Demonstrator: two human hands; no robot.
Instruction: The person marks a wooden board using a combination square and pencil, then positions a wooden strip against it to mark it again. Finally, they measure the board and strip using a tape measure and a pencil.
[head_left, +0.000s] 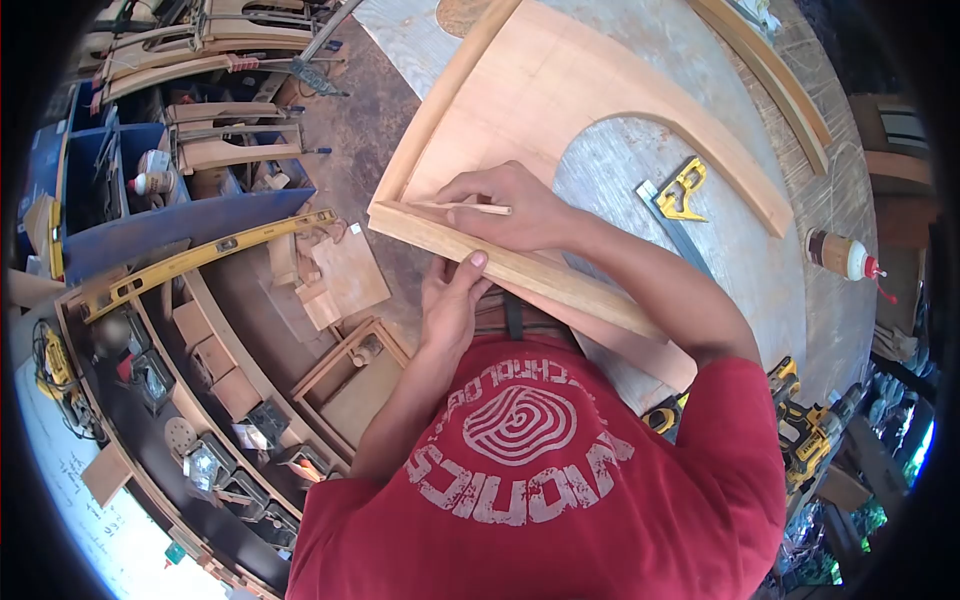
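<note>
— Where is the person's right hand (510, 205)?
— On the panel (520, 95), at its near corner, pinching a thin stick (470, 208) that lies flat just above the batten (520, 270).
— And the left hand (450, 300)?
— Against the batten's near edge, thumb pressed on the wood. The fingers tuck underneath, so whether it truly grips cannot be told.
— What else is on the table (760, 260)?
— A square (680, 195) inside the panel's curved cut-out, a glue bottle (840, 255) further right, and a drill (810, 430) near the right elbow.

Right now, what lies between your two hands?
Head view: the wooden rail runs between the left hand and the right hand, which holds a thin stick.
</note>
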